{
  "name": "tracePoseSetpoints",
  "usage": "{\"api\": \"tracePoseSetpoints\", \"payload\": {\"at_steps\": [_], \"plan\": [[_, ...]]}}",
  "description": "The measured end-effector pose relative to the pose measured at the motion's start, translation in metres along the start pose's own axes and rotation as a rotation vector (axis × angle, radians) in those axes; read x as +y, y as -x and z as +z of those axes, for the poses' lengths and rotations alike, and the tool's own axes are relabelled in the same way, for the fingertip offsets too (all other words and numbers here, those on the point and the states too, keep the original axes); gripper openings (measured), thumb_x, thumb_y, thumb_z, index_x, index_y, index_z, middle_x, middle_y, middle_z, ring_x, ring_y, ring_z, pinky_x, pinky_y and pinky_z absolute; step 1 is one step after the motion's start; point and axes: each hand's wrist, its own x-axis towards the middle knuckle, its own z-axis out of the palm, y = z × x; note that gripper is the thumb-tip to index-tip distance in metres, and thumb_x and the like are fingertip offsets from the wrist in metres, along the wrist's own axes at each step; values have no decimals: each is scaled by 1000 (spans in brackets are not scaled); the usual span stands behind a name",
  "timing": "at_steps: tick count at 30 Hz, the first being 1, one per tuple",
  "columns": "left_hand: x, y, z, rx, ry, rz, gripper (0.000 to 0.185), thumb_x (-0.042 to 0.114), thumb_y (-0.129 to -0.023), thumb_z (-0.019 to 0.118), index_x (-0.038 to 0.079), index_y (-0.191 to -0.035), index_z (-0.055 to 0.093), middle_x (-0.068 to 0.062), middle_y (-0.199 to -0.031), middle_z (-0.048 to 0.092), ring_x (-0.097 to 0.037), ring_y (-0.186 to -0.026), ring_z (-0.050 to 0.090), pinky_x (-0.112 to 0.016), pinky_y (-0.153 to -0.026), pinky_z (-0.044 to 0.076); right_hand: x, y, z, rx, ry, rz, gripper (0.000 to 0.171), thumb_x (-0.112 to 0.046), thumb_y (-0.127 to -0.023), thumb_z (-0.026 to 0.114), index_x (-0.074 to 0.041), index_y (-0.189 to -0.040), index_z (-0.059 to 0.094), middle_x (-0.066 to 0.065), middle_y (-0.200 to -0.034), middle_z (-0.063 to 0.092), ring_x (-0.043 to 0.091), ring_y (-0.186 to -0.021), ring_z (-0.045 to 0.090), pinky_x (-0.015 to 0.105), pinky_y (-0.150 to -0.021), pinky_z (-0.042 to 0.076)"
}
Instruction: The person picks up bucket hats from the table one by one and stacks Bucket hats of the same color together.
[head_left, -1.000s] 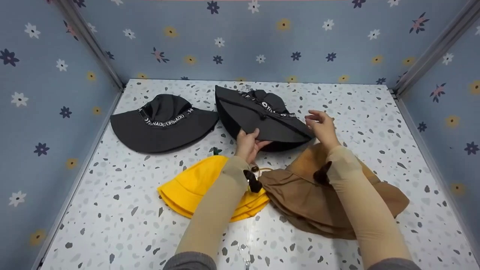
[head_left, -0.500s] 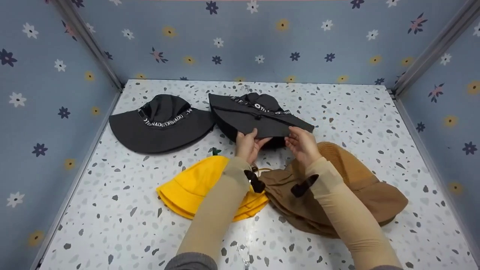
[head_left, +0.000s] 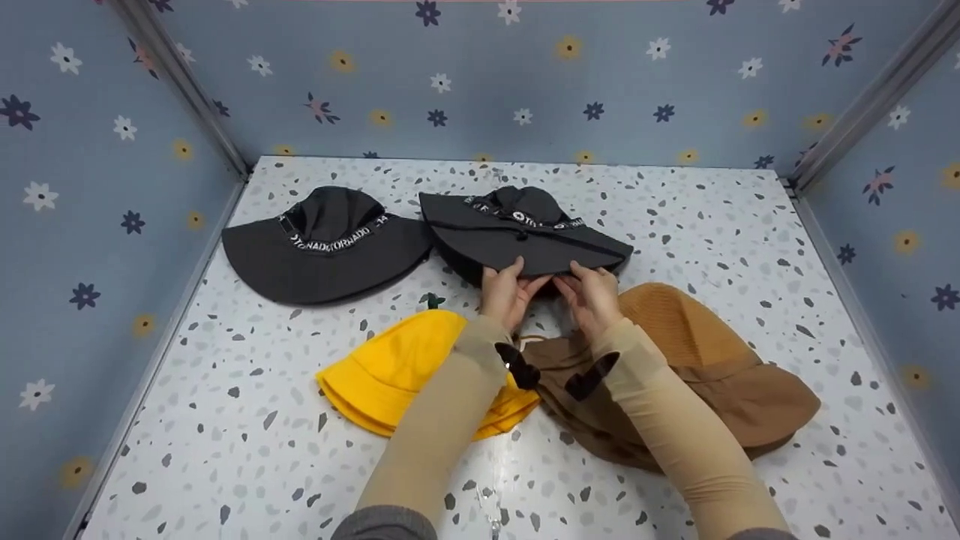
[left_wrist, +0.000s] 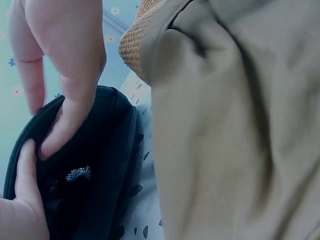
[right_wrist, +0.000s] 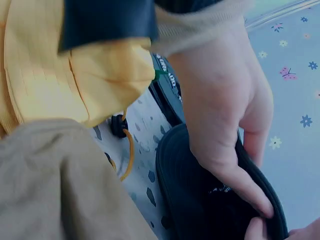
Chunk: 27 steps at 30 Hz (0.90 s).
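Both hands are on the near brim of the folded black hat (head_left: 517, 240) at the middle back of the terrazzo tabletop (head_left: 225, 450); the left hand (head_left: 507, 289) pinches the brim edge, thumb on top and fingers curled underneath; the right hand (head_left: 592, 291) grips the same edge just beside it, thumb over, fingers tucked below, the two hands almost touching; from the left wrist view, fingers press into the dark fabric, and the right wrist view shows a hand wrapped over the black rim with fingertips meeting at the edge; the hat lies folded on itself, its white-lettered band facing up toward the back wall; just to its left sits a second black hat (head_left: 326, 244), open and upright, brims close together, its lettered band reading toward us; nearer in, under the left forearm, lies a yellow hat (head_left: 397, 371), and under the right forearm a brown hat (head_left: 712, 360) with a knitted-looking crown, the two touching at the middle; blue flowered walls (head_left: 525, 75) box the scene in on three sides.
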Motion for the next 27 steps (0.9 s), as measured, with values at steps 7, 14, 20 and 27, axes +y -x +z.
{"api": "tracePoseSetpoints", "payload": {"at_steps": [7,14,20,27], "plan": [[8,-1,-2,46,-70,21,64,2,-103,47,17,-157,17,-21,-152,39,-39,-131,52,-52,-101,49,-11,-3,-5,-13,77,-14,58,1,-103,41,-7,-156,19,21,-148,44,28,-122,58,31,-95,55],[28,-2,-10,122,-169,57,80,8,-103,49,22,-160,-5,-13,-165,14,-34,-140,43,-49,-105,48,-21,-6,-11,-30,159,-20,63,2,-103,32,-12,-159,6,21,-152,38,32,-135,49,33,-92,57],[45,-1,-19,243,-401,113,77,16,-104,49,17,-160,-3,-10,-167,7,-30,-150,26,-42,-116,38,-23,-9,-15,7,232,-28,66,6,-101,30,-11,-159,5,17,-130,47,27,-104,62,34,-89,59],[58,-3,-25,310,-531,169,64,20,-106,42,13,-160,8,-11,-166,17,-30,-149,27,-42,-120,31,-20,-7,-14,57,356,-63,76,12,-91,37,-7,-158,7,16,-144,37,19,-95,55,29,-88,54]]}}
